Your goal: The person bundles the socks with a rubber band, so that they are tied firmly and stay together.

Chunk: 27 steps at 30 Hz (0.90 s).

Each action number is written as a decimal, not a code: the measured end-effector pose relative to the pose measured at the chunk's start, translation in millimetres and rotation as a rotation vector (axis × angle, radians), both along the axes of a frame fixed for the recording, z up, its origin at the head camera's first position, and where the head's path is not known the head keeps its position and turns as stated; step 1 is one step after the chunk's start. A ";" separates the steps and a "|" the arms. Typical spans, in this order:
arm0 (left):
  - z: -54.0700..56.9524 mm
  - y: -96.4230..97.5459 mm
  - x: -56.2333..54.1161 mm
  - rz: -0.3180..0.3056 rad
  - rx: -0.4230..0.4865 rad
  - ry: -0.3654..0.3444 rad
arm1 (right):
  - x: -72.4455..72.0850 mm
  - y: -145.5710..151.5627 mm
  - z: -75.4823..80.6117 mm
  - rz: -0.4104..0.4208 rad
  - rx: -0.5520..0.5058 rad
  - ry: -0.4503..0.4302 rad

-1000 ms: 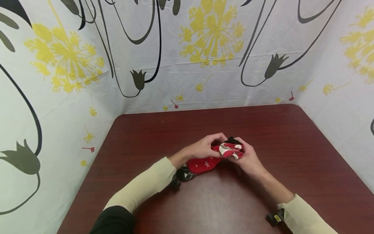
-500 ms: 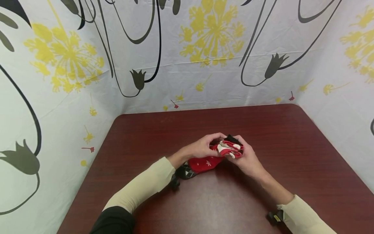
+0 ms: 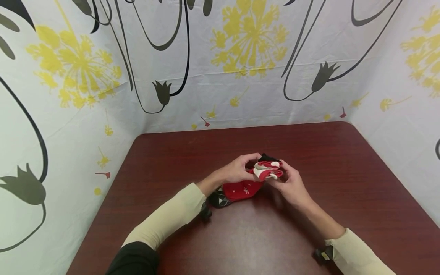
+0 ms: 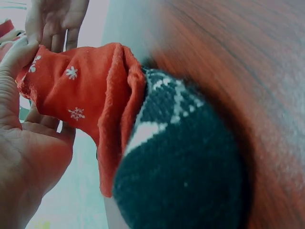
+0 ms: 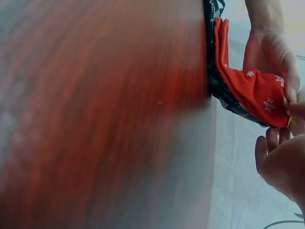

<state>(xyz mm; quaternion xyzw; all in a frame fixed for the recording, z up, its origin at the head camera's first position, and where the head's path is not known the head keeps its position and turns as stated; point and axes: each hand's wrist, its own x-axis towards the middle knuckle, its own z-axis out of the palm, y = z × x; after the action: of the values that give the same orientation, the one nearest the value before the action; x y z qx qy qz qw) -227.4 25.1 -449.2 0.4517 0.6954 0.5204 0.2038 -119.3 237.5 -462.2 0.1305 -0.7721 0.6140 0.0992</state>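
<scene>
Both hands grip a bundle of socks at its upper end. A red sock (image 3: 242, 190) with white snowflakes lies against a black argyle sock (image 3: 220, 199), whose dark rounded end faces the camera in the left wrist view. My left hand (image 3: 237, 170) pinches the bundle between thumb and fingers from the left. From the right, my right hand (image 3: 291, 184) holds the folded red-and-white end (image 3: 267, 170), and black fabric (image 3: 268, 157) shows behind it. In the right wrist view the red sock (image 5: 252, 88) bends up from the black one (image 5: 238, 107). Some fingertips are hidden behind the fabric.
The dark red-brown table (image 3: 247, 240) spreads around the hands. White cloth (image 3: 192, 91) printed with yellow and grey flowers hangs behind it and along both sides. Small black devices (image 3: 323, 255) sit by the sleeves.
The folded red-and-white end has moved slightly up and left in the head view, and its folds have turned. Both hands keep their hold, and the dark sock end has shifted a little.
</scene>
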 end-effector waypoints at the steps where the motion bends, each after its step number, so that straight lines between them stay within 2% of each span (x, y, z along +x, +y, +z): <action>1: 0.2 -0.6 -0.2 0.008 0.008 -0.001 | -0.1 0.4 -0.5 0.008 -0.016 -0.011; 4: 0.8 -1.3 -0.1 0.010 0.018 0.010 | -0.1 1.2 -1.4 0.024 -0.033 -0.024; 6: 1.2 -1.8 0.0 0.006 0.008 0.024 | -0.3 1.5 -2.0 0.024 -0.023 -0.001; 11: 4.5 -4.4 2.8 0.029 -0.082 0.069 | -0.3 -0.5 -0.8 0.038 0.026 0.103; 14: 5.9 -5.5 4.4 0.022 -0.112 0.081 | 0.8 -3.2 0.9 0.042 0.077 0.154; 17: 6.2 -5.2 5.5 -0.005 -0.086 0.100 | 2.7 -6.6 2.8 0.019 0.131 0.207; 23: 3.6 -3.7 7.0 -0.002 -0.017 0.222 | 3.2 -11.6 5.7 0.035 0.145 0.341; 25: 3.2 -3.7 8.7 0.016 -0.007 0.245 | 2.5 -11.2 5.3 0.040 0.144 0.339; 27: 2.9 -3.6 10.2 0.030 -0.006 0.242 | 2.3 -10.4 4.7 0.039 0.138 0.291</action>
<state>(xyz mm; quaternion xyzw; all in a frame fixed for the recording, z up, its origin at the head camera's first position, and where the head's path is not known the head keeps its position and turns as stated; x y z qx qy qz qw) -217.2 21.5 -446.3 0.5001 0.7231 0.4631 0.1117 -117.0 227.1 -457.5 0.2396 -0.7873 0.5358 0.1890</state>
